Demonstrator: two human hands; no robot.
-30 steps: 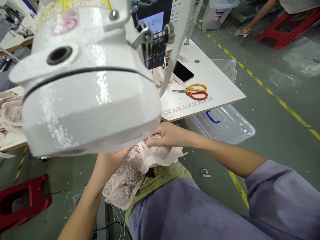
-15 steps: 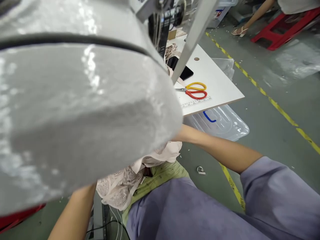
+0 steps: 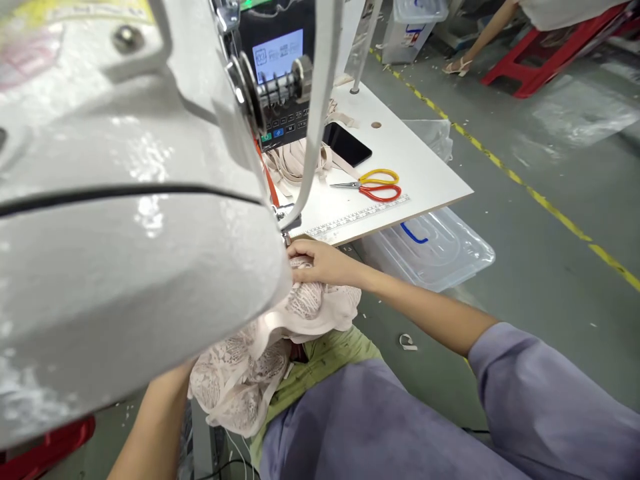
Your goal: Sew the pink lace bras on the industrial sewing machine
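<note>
Pale lace garment (image 3: pixel 306 303) is pinched by the right hand (image 3: pixel 323 262), thumb and fingers brought together on its far edge, just right of the white machine head (image 3: pixel 165 267). Whether the left hand is apart or closed cannot be told, since it is hidden by that head; only the left forearm (image 3: pixel 155 420) is seen. Most of the lace is spread below and to the near left of the right hand, over the lap.

On the control panel (image 3: pixel 279 57), a lit screen is shown, its characters too small to be read surely. A yellow label (image 3: pixel 100 12) is cut off at the far left, its writing unreadable. Small numerals are carried by one ruler strip (image 3: pixel 363 216) along the table (image 3: pixel 425 175).

One pair of scissors (image 3: pixel 381 195), with one yellow and one red loop, and one phone (image 3: pixel 349 144) are laid beyond it. Two clear bins are counted, one under the table (image 3: pixel 430 250), one far off (image 3: pixel 410 37). At least two red stools (image 3: pixel 530 67) are seen, far right and near left
</note>
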